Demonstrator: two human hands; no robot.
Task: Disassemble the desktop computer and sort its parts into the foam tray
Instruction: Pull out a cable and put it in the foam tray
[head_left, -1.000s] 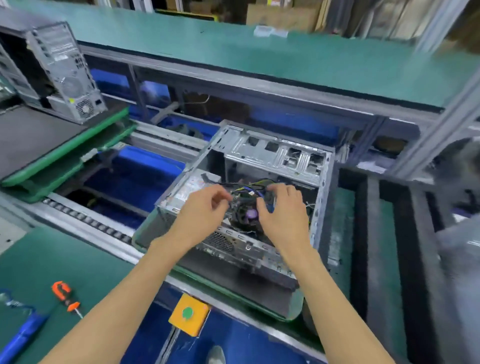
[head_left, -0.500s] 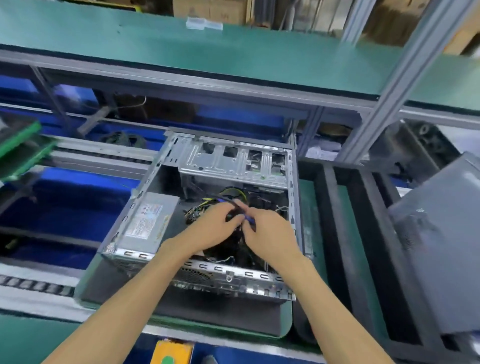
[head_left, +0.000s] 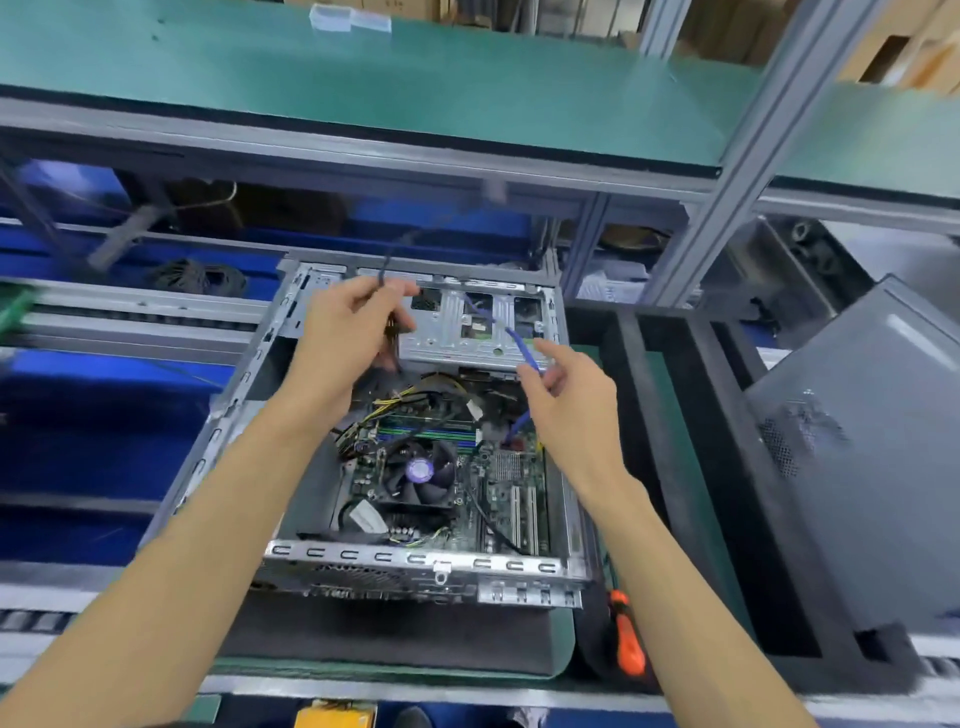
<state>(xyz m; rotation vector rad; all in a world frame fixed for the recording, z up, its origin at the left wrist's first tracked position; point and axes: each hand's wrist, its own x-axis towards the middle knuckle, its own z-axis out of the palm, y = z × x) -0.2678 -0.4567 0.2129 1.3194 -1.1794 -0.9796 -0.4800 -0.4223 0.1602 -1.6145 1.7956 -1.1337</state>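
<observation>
Left hand gripping one dark cable, right hand pinching one blue cable

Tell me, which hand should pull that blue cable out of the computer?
Probably the right hand: it already pinches the blue cable, which runs down toward the motherboard. The left hand grips a dark cable.

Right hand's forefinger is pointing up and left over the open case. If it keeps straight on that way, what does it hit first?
Probably the blue cable just ahead of the right hand, then the drive cage behind it; depth is unclear.
</observation>
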